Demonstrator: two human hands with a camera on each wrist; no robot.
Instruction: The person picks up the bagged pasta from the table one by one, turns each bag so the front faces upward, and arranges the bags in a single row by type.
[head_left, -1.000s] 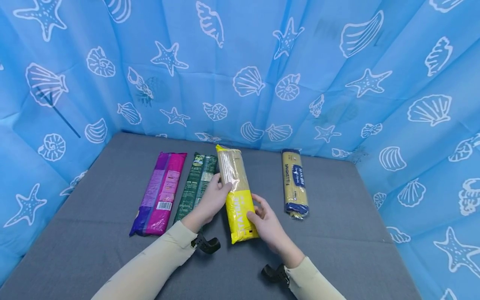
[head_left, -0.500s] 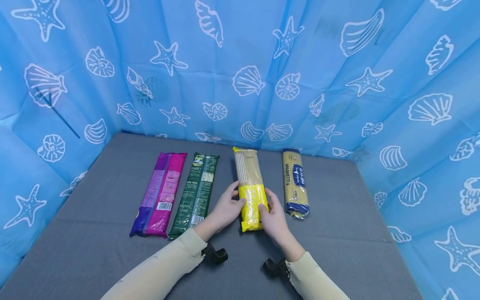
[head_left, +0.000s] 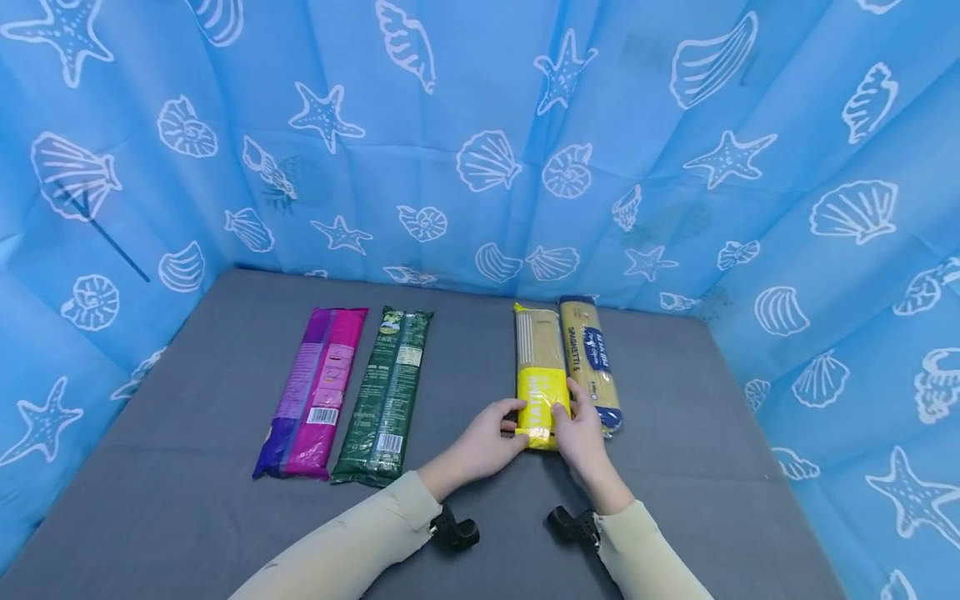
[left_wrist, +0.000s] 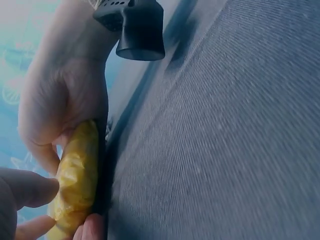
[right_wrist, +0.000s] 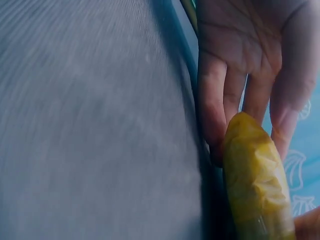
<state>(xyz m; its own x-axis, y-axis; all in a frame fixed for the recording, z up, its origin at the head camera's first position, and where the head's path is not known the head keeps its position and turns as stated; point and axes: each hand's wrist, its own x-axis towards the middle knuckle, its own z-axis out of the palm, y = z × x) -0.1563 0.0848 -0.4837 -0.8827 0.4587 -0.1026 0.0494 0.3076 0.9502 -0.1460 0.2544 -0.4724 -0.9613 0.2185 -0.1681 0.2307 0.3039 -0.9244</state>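
A yellow-ended spaghetti pack [head_left: 542, 389] with a see-through upper half lies at the right of centre. At its lower left corner my left hand [head_left: 483, 443] holds the edge, thumb toward the near end. My right hand [head_left: 585, 437] grips the right edge, thumb on top. From the left wrist view, the crinkled yellow pack [left_wrist: 77, 172] sits between fingers of both hands, close over the cloth. The right wrist view shows the pack's rounded near end [right_wrist: 255, 175] with my left hand [right_wrist: 245, 65] beyond it. Right beside it is a blue-and-gold spaghetti pack [head_left: 588, 358].
Further left lie a green spaghetti pack [head_left: 384, 396] and a pink-and-purple pack [head_left: 311, 396], side by side and slightly slanted. The grey cloth-covered table [head_left: 465, 350] meets a blue shell-print curtain [head_left: 420, 167] along its back and sides.
Both hands have carried the yellow-ended spaghetti pack rightward from beside the green pack to beside the blue-and-gold one, straightening it. The left hand has slid toward its near end.
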